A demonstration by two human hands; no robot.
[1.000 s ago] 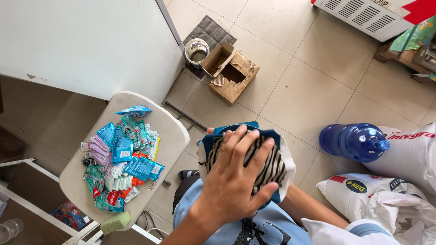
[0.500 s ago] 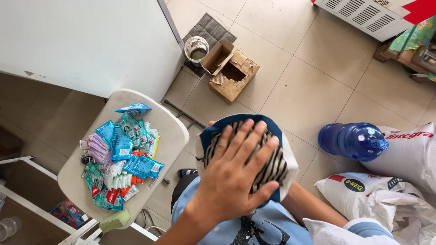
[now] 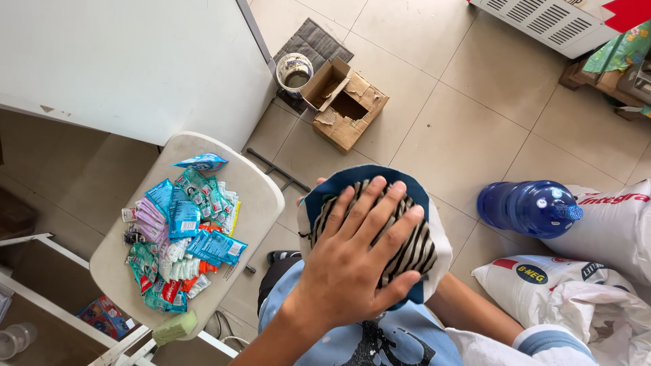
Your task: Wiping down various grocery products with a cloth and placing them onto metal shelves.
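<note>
Tiled room seen from above, cluttered along its edges.

Large beige floor tiles [image 3: 468, 115] with thin grout lines fill the middle and upper right of the frame, evenly lit by soft daylight. A white cabinet [image 3: 129, 61] takes up the upper left, and below it a pale plastic chair [image 3: 254, 196] carries a heap of small packets [image 3: 180, 237]. Near the top centre an open cardboard box [image 3: 346, 102] sits beside a tin can [image 3: 296, 69] on a grey mat [image 3: 315, 44]. A white slatted appliance [image 3: 542, 24] lies at the upper right; a blue water jug [image 3: 525, 207] and white sacks [image 3: 583, 291] crowd the right edge.
</note>
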